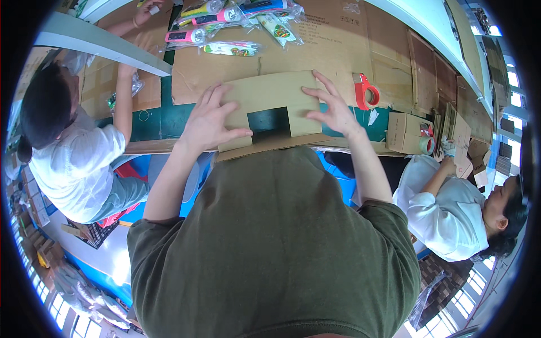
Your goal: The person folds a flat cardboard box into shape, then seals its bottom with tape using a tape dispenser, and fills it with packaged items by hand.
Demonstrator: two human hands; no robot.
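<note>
A brown cardboard box [270, 93] rests at the table's near edge, close against my chest. Its top flaps are partly folded in, leaving a dark rectangular gap toward the near side. My left hand [209, 121] holds the box's left end, with fingers on the far flap and the thumb reaching toward the gap. At the right end, my right hand [333, 108] grips the box with fingers spread over the flap and edge. The inside of the box is too dark to make out.
Several plastic-bagged, brightly coloured items [231, 48] lie on a flat cardboard sheet [321, 50] at the back. A red tape dispenser [366, 94] stands right of the box, near a small carton [403, 132]. Co-workers sit left [84, 163] and right [451, 208]. A white beam [112, 45] crosses the upper left.
</note>
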